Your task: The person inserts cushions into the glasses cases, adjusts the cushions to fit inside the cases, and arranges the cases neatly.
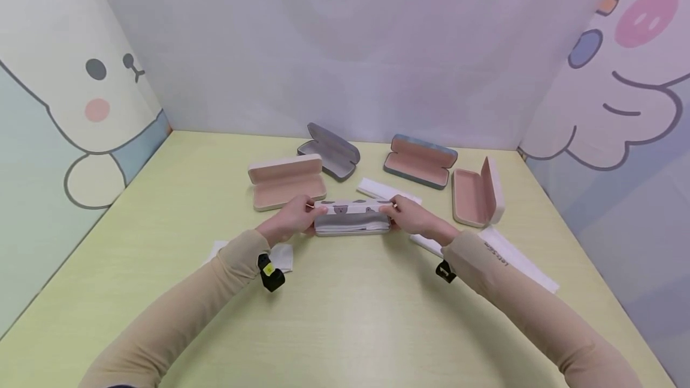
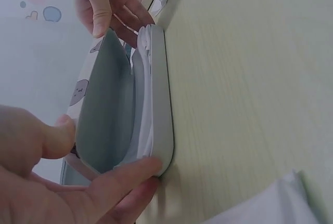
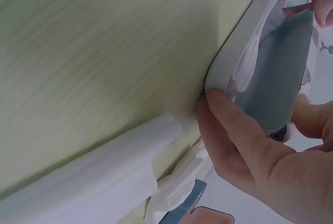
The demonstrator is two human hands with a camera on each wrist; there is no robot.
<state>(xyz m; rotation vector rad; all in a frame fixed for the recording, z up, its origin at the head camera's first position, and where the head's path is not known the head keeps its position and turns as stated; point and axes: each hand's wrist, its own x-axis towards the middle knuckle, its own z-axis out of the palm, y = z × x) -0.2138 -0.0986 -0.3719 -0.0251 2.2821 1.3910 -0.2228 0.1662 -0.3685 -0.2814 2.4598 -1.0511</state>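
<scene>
A glasses case (image 1: 353, 218) with bear faces on its white lid stands half open in the middle of the table, its grey lining showing. Folded white cloth (image 2: 145, 94) lies inside along the front edge. At the case's left end my left hand (image 1: 292, 220) grips it, thumb on the lid and fingers at the base. My right hand (image 1: 414, 218) holds the right end the same way, thumb (image 3: 310, 117) by the lid and fingers along the lower shell. The lid leans back at an angle in both wrist views.
Behind stand a cream case (image 1: 288, 187), a grey case (image 1: 333, 157), and a blue case (image 1: 417, 163); a pale case (image 1: 474, 196) stands at right, all open. White cloths lie behind (image 1: 385, 189), at right (image 1: 520, 259) and under my left wrist (image 1: 284, 257). A fabric backdrop (image 1: 345, 64) encloses the table.
</scene>
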